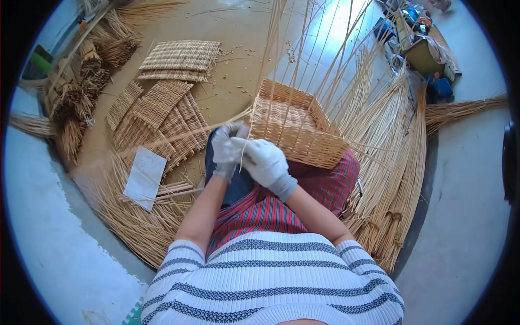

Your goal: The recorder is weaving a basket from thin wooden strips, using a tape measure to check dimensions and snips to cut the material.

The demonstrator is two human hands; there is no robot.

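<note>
Because it is woven of thin strands, the tan rectangular open basket (298,140) should prove light and springy, firm in its walls but fragile at the long pale loose stakes (271,40), so a rim corner looks the best hold. It rests at the far right edge of the red striped cloth (265,216), its long axis seeming to slant from far left to near right, stakes pointing away from the body. The white-gloved right hand (266,163) pinches a thin pale strand (241,158); whether the blurred grey-white-gloved left hand (225,151) beside it grips too, I cannot tell
</note>
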